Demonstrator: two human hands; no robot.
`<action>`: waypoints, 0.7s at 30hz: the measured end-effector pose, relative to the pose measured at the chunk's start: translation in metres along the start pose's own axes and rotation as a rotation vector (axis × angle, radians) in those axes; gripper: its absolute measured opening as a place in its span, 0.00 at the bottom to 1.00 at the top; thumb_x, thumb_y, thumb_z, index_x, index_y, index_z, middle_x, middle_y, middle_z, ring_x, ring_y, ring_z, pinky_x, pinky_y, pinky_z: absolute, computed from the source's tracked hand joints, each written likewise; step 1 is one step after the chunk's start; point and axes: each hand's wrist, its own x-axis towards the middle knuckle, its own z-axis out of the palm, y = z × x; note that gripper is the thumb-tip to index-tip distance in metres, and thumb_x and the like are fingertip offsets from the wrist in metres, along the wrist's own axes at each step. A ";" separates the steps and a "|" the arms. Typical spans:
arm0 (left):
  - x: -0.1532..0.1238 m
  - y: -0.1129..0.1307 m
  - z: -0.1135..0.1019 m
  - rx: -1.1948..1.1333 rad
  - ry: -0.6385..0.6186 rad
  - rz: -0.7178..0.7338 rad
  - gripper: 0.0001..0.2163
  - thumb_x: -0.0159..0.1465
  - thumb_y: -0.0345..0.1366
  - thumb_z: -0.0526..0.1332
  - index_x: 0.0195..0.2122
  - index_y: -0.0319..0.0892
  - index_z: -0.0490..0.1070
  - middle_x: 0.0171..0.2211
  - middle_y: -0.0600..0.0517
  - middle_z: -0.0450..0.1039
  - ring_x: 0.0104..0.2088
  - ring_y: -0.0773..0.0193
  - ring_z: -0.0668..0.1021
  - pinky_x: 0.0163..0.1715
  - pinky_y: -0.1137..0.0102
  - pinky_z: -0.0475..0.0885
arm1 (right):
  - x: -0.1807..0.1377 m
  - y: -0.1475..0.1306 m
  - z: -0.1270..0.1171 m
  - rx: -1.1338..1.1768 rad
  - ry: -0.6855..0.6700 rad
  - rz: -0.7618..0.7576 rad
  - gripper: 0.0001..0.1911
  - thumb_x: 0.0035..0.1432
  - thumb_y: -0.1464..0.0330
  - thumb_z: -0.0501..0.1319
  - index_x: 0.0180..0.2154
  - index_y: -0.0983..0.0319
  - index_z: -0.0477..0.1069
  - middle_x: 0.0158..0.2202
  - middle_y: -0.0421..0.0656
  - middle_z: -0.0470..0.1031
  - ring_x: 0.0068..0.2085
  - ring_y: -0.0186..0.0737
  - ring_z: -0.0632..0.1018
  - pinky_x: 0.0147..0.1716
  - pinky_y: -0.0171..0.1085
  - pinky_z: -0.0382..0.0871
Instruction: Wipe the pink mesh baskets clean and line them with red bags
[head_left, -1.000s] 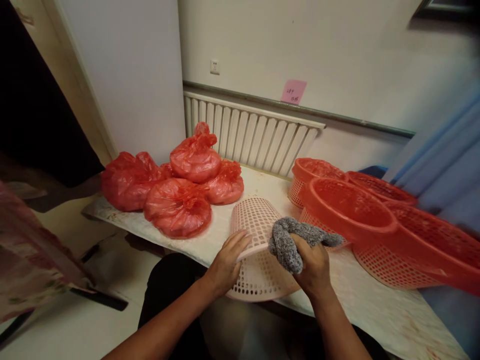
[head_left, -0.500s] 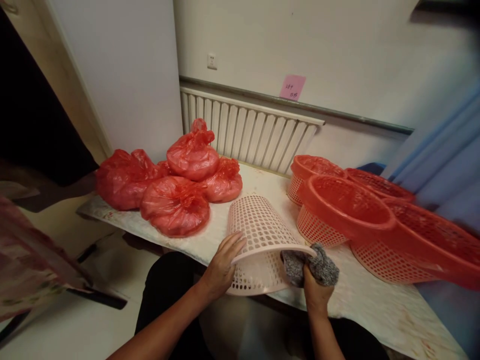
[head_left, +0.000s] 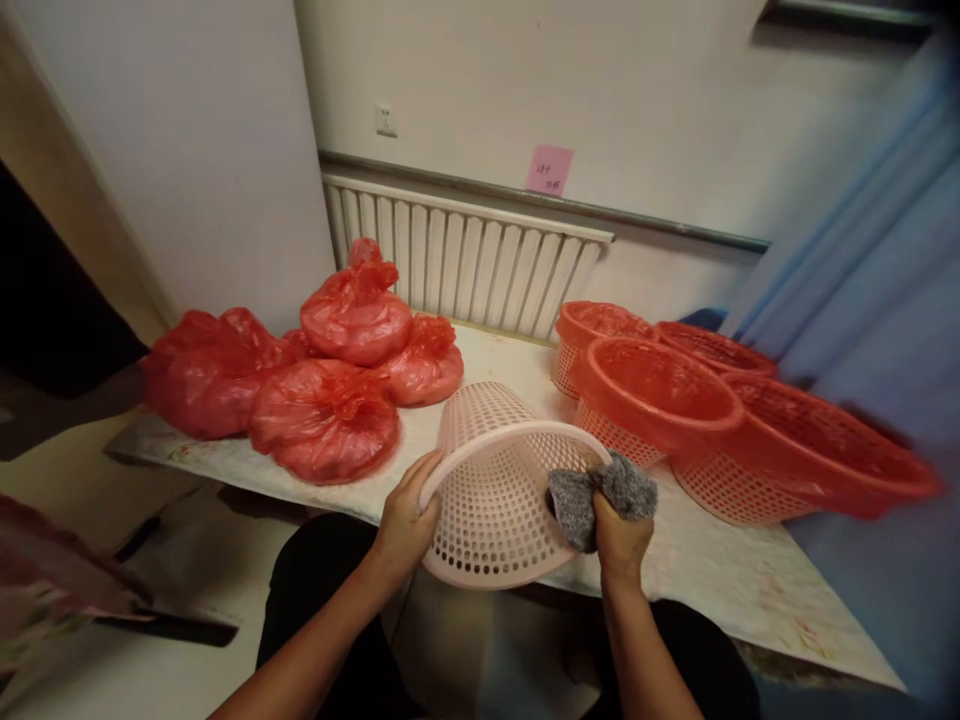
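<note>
A pale pink perforated plastic basket (head_left: 499, 500) lies tipped on its side at the table's front edge, its mouth toward me. My left hand (head_left: 409, 515) grips the left of its rim, thumb inside the mouth. At the right of the rim, my right hand (head_left: 621, 535) is closed around a grey speckled cloth (head_left: 574, 505), which is folded over the rim, with one part inside the basket and another outside. The right fingertips are partly hidden by the cloth.
Several tied red plastic bags (head_left: 326, 420) are piled on the left of the table (head_left: 757, 590). On the right stand several perforated baskets (head_left: 622, 425) lined with red plastic. Behind are a white radiator (head_left: 465, 255) and a blue curtain (head_left: 847, 270).
The basket's mouth has tilted up toward me, showing more of its inside. My left hand has shifted along with the rim, and the cloth stays on the rim's right side.
</note>
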 end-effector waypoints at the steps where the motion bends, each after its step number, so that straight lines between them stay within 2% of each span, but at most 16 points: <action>1: 0.001 0.000 0.000 0.004 -0.004 -0.022 0.25 0.56 0.25 0.52 0.57 0.36 0.67 0.57 0.43 0.70 0.58 0.55 0.71 0.61 0.57 0.64 | 0.007 -0.010 -0.002 -0.002 -0.001 -0.117 0.21 0.44 0.61 0.66 0.40 0.67 0.75 0.40 0.51 0.79 0.41 0.48 0.78 0.46 0.47 0.71; 6: 0.001 -0.001 0.010 0.065 -0.057 -0.041 0.25 0.56 0.27 0.53 0.56 0.33 0.68 0.56 0.40 0.70 0.57 0.55 0.72 0.60 0.58 0.66 | 0.019 -0.067 -0.015 -0.124 -0.067 -0.647 0.17 0.49 0.60 0.64 0.38 0.64 0.75 0.33 0.47 0.77 0.35 0.46 0.76 0.40 0.44 0.70; 9: 0.003 0.001 0.018 0.088 -0.096 0.057 0.26 0.56 0.26 0.52 0.57 0.33 0.67 0.57 0.40 0.68 0.58 0.56 0.71 0.61 0.59 0.65 | 0.009 -0.098 -0.014 -0.277 -0.231 -0.985 0.13 0.56 0.64 0.59 0.41 0.62 0.76 0.31 0.46 0.76 0.34 0.43 0.75 0.38 0.40 0.68; 11: 0.006 0.003 0.021 0.100 -0.127 0.135 0.26 0.56 0.24 0.51 0.58 0.34 0.66 0.58 0.39 0.67 0.59 0.56 0.69 0.61 0.58 0.64 | 0.001 -0.111 -0.009 -0.356 -0.341 -1.098 0.12 0.58 0.65 0.58 0.41 0.60 0.76 0.30 0.44 0.74 0.32 0.41 0.73 0.36 0.38 0.66; 13: 0.010 0.002 0.023 0.114 -0.160 0.191 0.27 0.56 0.23 0.50 0.59 0.33 0.65 0.59 0.38 0.65 0.61 0.55 0.67 0.61 0.55 0.63 | -0.004 -0.115 -0.004 -0.380 -0.379 -1.129 0.12 0.58 0.64 0.58 0.42 0.59 0.76 0.31 0.45 0.75 0.32 0.41 0.73 0.36 0.39 0.66; 16: 0.011 0.000 0.025 0.116 -0.201 0.241 0.28 0.57 0.23 0.49 0.61 0.35 0.63 0.61 0.37 0.62 0.63 0.53 0.64 0.61 0.52 0.62 | -0.003 -0.106 -0.001 -0.344 -0.341 -1.101 0.12 0.58 0.64 0.58 0.42 0.58 0.76 0.35 0.46 0.76 0.37 0.43 0.74 0.40 0.40 0.67; 19: 0.008 -0.004 0.027 0.105 -0.216 0.272 0.27 0.59 0.24 0.49 0.62 0.37 0.61 0.62 0.38 0.61 0.64 0.54 0.62 0.62 0.52 0.62 | 0.003 -0.085 -0.006 -0.278 -0.328 -1.004 0.13 0.58 0.64 0.58 0.43 0.59 0.76 0.37 0.46 0.77 0.40 0.45 0.76 0.42 0.43 0.69; 21: 0.005 -0.007 0.028 0.097 -0.211 0.277 0.27 0.60 0.24 0.49 0.62 0.37 0.61 0.62 0.38 0.61 0.64 0.54 0.62 0.62 0.52 0.62 | 0.007 -0.064 -0.011 -0.203 -0.302 -0.887 0.13 0.58 0.64 0.58 0.42 0.59 0.75 0.37 0.46 0.77 0.41 0.46 0.77 0.44 0.45 0.70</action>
